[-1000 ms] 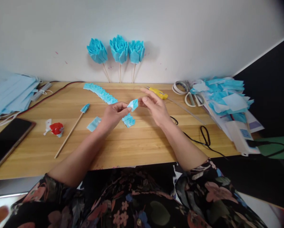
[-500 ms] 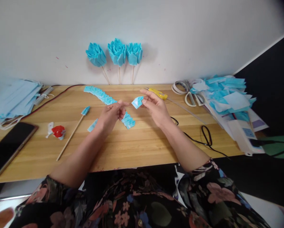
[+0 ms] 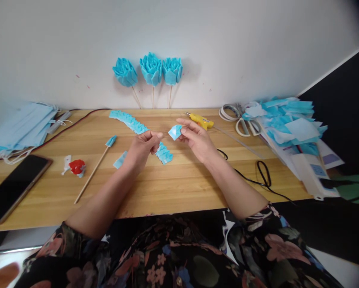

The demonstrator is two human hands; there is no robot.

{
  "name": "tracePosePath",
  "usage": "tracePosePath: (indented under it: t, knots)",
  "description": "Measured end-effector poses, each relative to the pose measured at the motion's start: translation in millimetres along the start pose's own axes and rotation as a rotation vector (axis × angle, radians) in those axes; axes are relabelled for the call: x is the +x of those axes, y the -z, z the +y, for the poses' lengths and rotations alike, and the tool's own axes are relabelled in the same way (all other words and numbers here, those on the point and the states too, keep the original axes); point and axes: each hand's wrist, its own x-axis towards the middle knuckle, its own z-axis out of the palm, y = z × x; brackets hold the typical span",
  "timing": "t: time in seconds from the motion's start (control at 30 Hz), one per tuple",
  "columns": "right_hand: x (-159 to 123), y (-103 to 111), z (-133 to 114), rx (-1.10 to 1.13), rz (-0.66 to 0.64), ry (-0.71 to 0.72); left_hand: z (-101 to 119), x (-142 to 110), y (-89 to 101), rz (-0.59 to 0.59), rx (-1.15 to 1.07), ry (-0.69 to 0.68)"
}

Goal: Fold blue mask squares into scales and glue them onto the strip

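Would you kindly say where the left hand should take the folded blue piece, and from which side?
I'd probably pinch the folded blue piece by its left corner, coming from the left with the left hand: that corner sticks out free, while the right hand grips its right end.

The right hand pinches a small, folded light-blue fabric piece. Just beside it, the left hand, thumb and forefinger together, partly hides a long row of overlapping blue folds on the yellowish wood-grained table.
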Motion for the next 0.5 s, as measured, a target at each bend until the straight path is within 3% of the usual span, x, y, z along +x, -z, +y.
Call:
tracePosePath:
  t: [0.13, 0.5]
  knots:
    - [-2.0, -3.1, 3.0, -0.057, -0.017, 0.033, 0.8, -0.3, -1.2, 0.053, -0.002, -0.036]
    - [-6.2, -9.6, 6.1, -0.154, -0.044, 0.063, -1.1, -0.3, -4.3, -0.004, 0.066, 0.021]
